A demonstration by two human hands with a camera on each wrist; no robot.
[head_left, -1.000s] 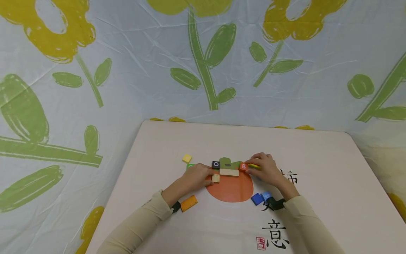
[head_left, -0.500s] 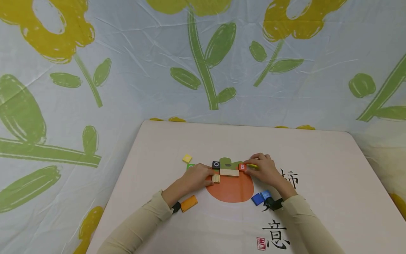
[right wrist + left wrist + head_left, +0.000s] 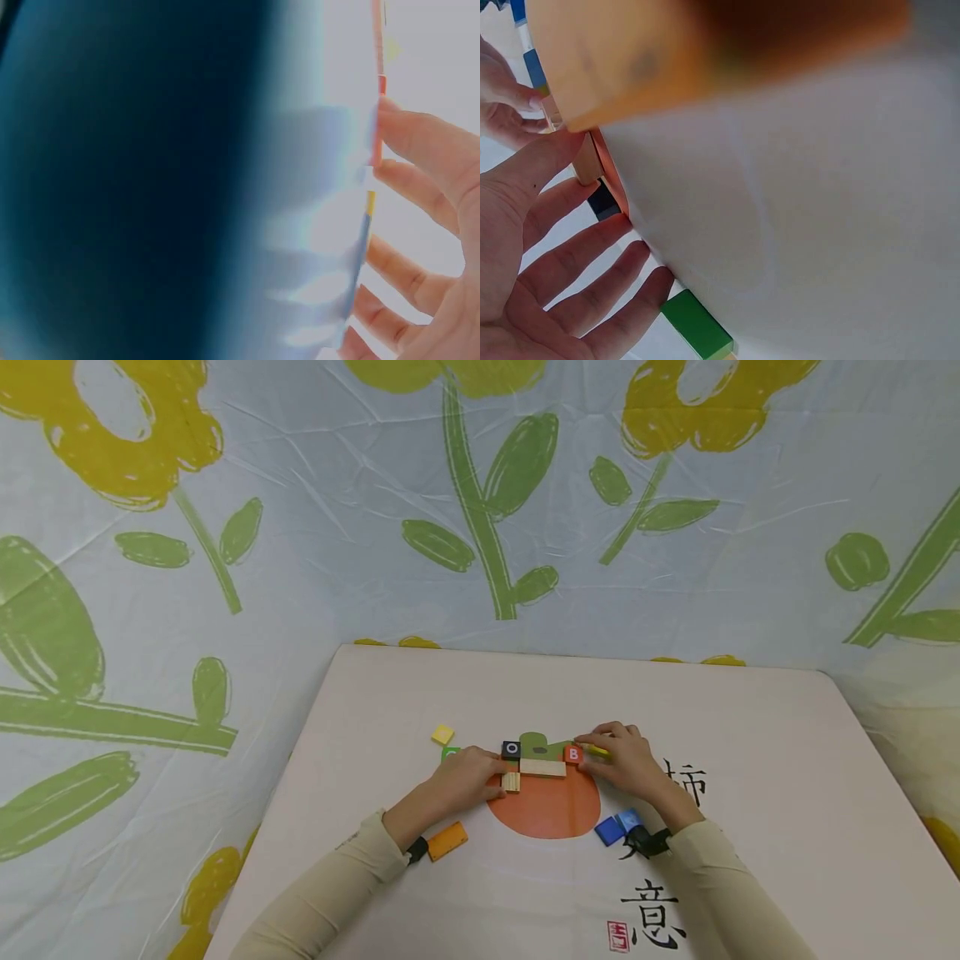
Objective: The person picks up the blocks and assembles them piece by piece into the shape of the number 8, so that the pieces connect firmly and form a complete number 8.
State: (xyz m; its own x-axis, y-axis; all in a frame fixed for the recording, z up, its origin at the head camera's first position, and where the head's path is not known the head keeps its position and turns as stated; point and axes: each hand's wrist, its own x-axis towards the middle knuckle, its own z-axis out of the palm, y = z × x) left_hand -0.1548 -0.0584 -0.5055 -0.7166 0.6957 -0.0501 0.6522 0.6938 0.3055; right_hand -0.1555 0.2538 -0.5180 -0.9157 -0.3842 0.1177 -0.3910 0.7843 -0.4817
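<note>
My left hand [image 3: 467, 777] pinches a small striped wooden block [image 3: 511, 783] between thumb and index finger; the left wrist view shows this wooden block [image 3: 589, 161] between the two fingertips. Just beyond it sits a black block lettered O [image 3: 512, 749]. A pale wooden plank [image 3: 542, 768] lies to the right of these two. At the plank's right end my right hand [image 3: 628, 762] pinches a red block lettered B [image 3: 573, 755] with thumb and index finger. A yellow-edged block [image 3: 598, 751] shows by the right fingers, partly hidden by them.
Left of the blocks lie a yellow block [image 3: 442, 735], a green block [image 3: 450, 752] partly behind the left hand, and an orange block [image 3: 447, 842] near the left wrist. Two blue blocks [image 3: 609, 831] lie near the right wrist. A printed orange fruit [image 3: 543, 810] marks the tablecloth.
My right hand has shifted slightly left with the red block, bringing it up close to the plank's right end. The left hand has stayed in place.
</note>
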